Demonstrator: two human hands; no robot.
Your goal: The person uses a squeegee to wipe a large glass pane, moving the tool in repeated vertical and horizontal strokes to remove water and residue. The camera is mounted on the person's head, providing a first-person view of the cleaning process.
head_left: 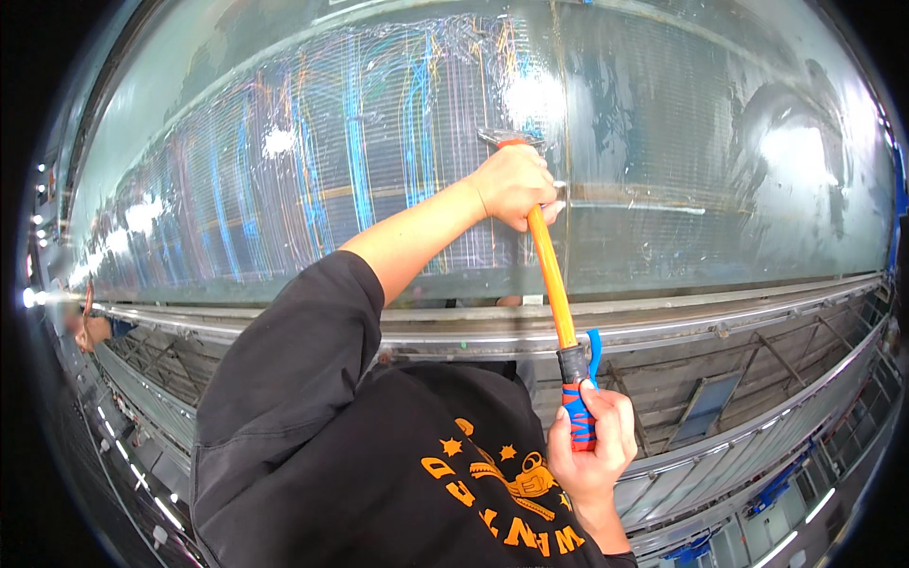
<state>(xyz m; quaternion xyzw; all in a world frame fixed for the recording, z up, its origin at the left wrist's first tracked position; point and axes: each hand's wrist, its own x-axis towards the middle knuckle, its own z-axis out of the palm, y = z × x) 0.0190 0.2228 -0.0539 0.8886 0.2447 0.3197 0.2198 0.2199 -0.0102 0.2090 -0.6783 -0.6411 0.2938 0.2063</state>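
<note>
A long-handled tool with a yellow-orange handle (551, 275) reaches up and away from me; it looks like a scraper. Its flat metal head (511, 137) lies against a large, wet, glossy surface (653, 114). My left hand (519, 185) is closed round the upper handle, just behind the head. Lower down, close to my chest, my right hand (595, 437) grips the handle's end. That end has a black collar (572, 361) and red and blue wrapping (579, 421), with a loose blue strip (594, 350) sticking up. Fine blue and multicoloured streaks (355, 142) cover the surface left of the head.
A metal rail (454, 343) runs along the near edge of the wet surface, between it and my body. Metal framework (739, 388) shows beyond the rail at lower right. Someone's hand or arm (92, 331) appears at the far left edge. Bright reflections hide parts of the surface.
</note>
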